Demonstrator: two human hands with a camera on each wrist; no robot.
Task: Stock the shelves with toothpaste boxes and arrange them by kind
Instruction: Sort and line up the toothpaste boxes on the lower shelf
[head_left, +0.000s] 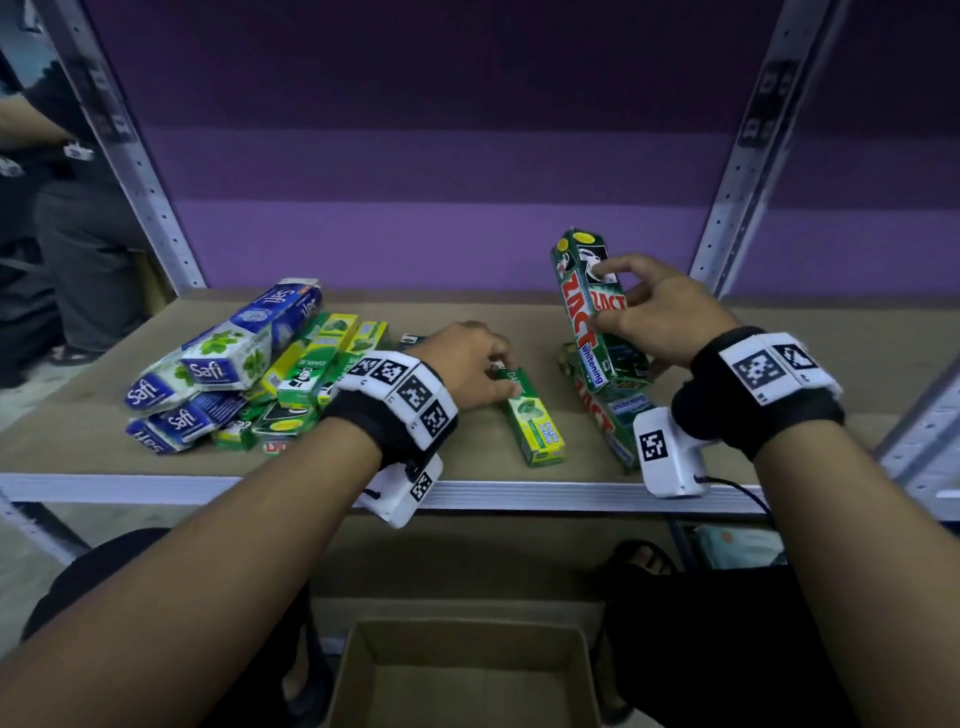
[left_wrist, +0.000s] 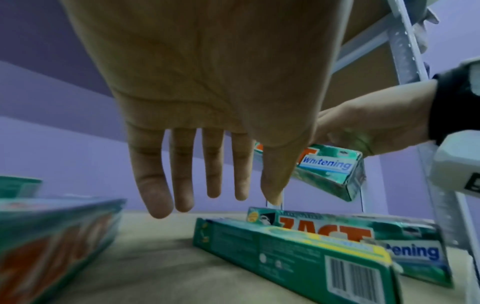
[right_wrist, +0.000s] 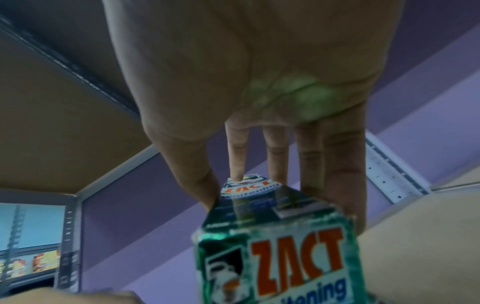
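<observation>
The glossy green cardboard Zact toothpaste box (head_left: 597, 312) is clamped mid-length by the right hand (head_left: 657, 312); light, crushable, best held by its long sides. The left hand (left_wrist: 207, 102) is spread, holding nothing.

"ZACT" and "whitening" on the held green box (head_left: 597, 306), "Safi" on blue-white boxes (head_left: 218, 371) – "DARLIE" on the green-yellow box (head_left: 530, 415)

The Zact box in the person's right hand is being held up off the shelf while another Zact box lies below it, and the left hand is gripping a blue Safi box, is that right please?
Not quite. The right hand does hold the Zact box above another Zact box, but the left hand is at a green and yellow Darlie box, not a Safi one. The head view shows it.
</observation>
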